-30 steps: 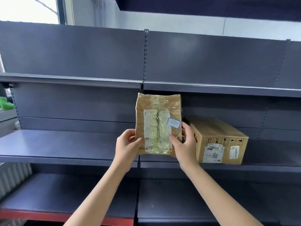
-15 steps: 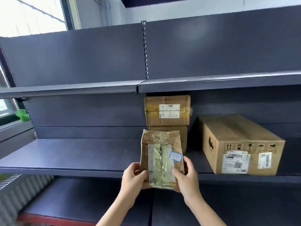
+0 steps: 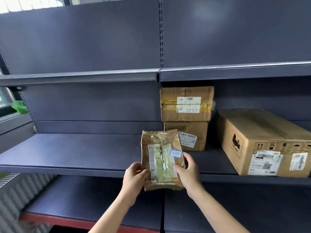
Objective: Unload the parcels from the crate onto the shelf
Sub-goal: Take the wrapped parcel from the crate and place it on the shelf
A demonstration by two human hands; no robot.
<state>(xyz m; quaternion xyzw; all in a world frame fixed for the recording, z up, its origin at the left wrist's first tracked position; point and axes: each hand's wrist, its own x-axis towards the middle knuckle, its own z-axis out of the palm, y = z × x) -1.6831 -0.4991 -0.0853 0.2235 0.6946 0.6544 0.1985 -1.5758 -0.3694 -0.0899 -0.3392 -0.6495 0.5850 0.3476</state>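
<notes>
Parcel point(image 3: 161, 159) upright between both palms, left hand point(image 3: 134, 178) and right hand point(image 3: 188, 172) clasping its sides

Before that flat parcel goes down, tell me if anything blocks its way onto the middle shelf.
Nothing visible does. Both the left hand and right hand hold the flat parcel at the middle shelf edge, and the board ahead and leftward is bare. The two stacked boxes stand behind and rightward, the large box further right.

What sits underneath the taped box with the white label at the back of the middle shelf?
The taped box rests on a second cardboard box standing on the shelf. The held parcel covers that box's lower left corner, so that part cannot be seen.
</notes>
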